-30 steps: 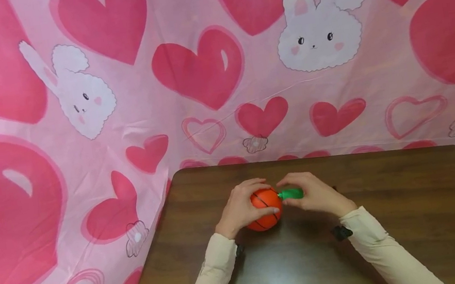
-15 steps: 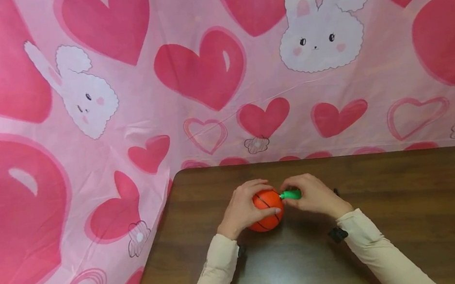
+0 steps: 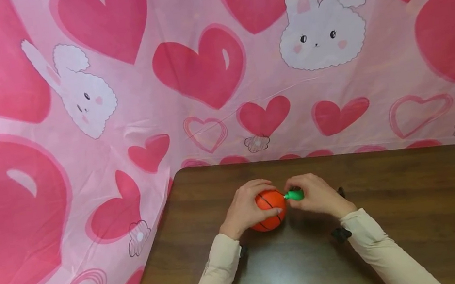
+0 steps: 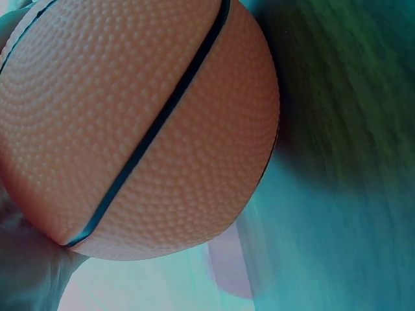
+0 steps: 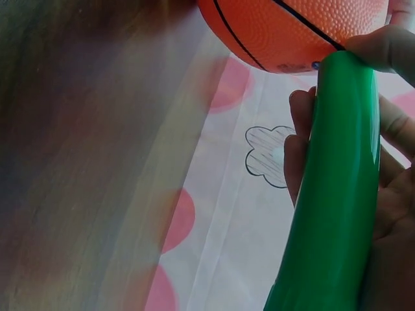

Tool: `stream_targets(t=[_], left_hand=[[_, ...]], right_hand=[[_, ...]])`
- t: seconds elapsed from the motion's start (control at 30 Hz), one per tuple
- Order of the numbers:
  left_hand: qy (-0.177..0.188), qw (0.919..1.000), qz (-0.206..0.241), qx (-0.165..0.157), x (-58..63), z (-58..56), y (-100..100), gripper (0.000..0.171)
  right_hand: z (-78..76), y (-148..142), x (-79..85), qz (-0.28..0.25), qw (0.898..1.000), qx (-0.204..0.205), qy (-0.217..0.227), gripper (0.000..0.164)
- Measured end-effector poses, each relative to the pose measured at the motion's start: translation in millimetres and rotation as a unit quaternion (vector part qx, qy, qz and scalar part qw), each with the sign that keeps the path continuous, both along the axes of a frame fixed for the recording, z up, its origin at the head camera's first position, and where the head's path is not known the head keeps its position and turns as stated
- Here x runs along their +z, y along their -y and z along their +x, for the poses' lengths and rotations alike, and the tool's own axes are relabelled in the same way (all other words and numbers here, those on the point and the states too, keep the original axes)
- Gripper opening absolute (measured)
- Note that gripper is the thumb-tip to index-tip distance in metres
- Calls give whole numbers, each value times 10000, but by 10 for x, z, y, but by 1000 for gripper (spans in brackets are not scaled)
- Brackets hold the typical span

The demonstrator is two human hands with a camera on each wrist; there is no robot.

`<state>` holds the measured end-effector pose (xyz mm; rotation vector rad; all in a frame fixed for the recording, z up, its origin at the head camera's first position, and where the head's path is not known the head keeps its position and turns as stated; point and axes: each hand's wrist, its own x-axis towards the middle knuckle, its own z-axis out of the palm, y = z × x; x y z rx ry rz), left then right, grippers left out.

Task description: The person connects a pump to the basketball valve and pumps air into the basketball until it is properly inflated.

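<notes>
A small orange toy basketball (image 3: 271, 211) with black lines is held over the dark table by my left hand (image 3: 247, 207), its fingers over the top and its thumb along the near side. My right hand (image 3: 315, 195) pinches a smooth green tube (image 3: 295, 195) that looks like a small ball pump. The tube's thin pale tip meets the ball's right side; whether it goes in cannot be made out. In the left wrist view, the pebbled basketball (image 4: 142, 129) fills much of the picture. In the right wrist view, the thumb lies at the top end of the green tube (image 5: 337, 188).
The brown wood-grain table (image 3: 419, 211) runs beneath both hands, with rounded far corners. Behind it and on the left hangs a pink cloth (image 3: 261, 73) printed with hearts and rabbit heads. A black strap-mounted device (image 3: 341, 234) sits at the right wrist.
The basketball and left hand have shifted slightly to the right. The right hand's fingers have drawn in closer round the green tube, and its tip has moved right along with the ball.
</notes>
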<state>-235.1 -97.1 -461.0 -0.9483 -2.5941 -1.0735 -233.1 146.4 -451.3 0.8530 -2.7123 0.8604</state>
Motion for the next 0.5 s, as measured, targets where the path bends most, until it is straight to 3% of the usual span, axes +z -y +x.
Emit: stream_targets(t=[0.5], left_hand=[[235,9997,-75,-88,-23,-5,-28,43]], right_hand=[[-14,-127,-37,-121,9993,257,257,22]])
